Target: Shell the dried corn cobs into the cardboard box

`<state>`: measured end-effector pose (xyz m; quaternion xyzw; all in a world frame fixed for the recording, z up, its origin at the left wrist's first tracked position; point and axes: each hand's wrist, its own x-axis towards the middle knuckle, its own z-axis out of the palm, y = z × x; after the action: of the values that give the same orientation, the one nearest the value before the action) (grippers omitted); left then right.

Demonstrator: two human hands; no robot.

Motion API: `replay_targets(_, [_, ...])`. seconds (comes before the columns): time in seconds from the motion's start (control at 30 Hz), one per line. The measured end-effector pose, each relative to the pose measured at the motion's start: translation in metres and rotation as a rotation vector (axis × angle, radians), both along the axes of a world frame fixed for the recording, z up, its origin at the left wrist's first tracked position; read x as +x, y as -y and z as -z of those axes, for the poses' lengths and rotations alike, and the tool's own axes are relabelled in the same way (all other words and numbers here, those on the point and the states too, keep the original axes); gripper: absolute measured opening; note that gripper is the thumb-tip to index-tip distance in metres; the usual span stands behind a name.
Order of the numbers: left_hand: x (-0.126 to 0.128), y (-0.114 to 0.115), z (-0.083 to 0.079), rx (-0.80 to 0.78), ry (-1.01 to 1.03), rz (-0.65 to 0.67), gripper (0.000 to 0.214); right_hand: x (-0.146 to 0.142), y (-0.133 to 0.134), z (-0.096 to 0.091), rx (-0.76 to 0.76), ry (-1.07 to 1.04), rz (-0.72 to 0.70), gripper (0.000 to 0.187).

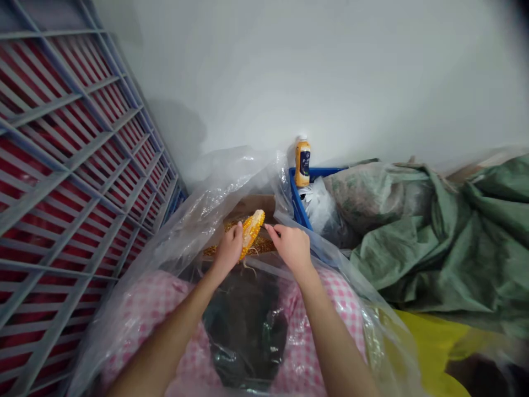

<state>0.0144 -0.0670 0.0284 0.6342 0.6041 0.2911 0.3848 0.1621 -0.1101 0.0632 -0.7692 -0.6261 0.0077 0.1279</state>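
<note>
My left hand (229, 249) is closed around the lower part of an ear of corn (253, 231), which tilts up to the right. A pale strip without kernels runs along the yellow cob, and thin strands hang from its lower end. Just right of the ear's tip, my right hand (291, 245) has thumb and finger pinched together. What that pinch holds, if anything, is too small to make out. Below both hands, loose corn kernels (264, 244) lie in a cardboard box (254, 204), partly hidden by the left hand and the ear.
Clear plastic sheeting (198, 207) drapes around the box and over my legs in pink checked cloth. Stacked slatted crates (82, 160) rise on the left. To the right are a blue bin (298, 201), a juice bottle (303, 162) and green tarpaulin (417, 237). A white wall (289, 71) stands behind.
</note>
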Motion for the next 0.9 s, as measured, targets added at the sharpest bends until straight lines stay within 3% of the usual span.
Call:
replay_targets(0.13, [-0.002, 0.002, -0.005, 0.027, -0.077, 0.041, 0.045, -0.002, 0.001, 0.005, 0.010, 0.002, -0.053, 0.044])
replay_targets(0.23, [-0.002, 0.006, -0.009, -0.031, -0.007, 0.012, 0.042, -0.005, 0.000, 0.013, 0.044, -0.080, -0.073, 0.045])
replay_targets(0.4, [0.008, 0.014, -0.011, -0.550, 0.403, -0.034, 0.049, -0.012, -0.005, 0.020, 0.164, -0.353, -0.050, 0.048])
replay_targets(0.5, [0.008, 0.011, -0.010, -0.691, 0.586, -0.059, 0.050, -0.007, -0.005, 0.017, 0.196, -0.453, -0.011, 0.050])
replay_targets(0.7, [-0.006, 0.000, -0.015, -0.487, 0.480, -0.120, 0.048, 0.008, -0.002, 0.004, 0.188, -0.507, -0.024, 0.051])
replay_targets(0.9, [-0.005, 0.001, -0.016, -0.298, 0.336, -0.101, 0.043, 0.005, -0.001, -0.001, 0.187, -0.366, -0.038, 0.049])
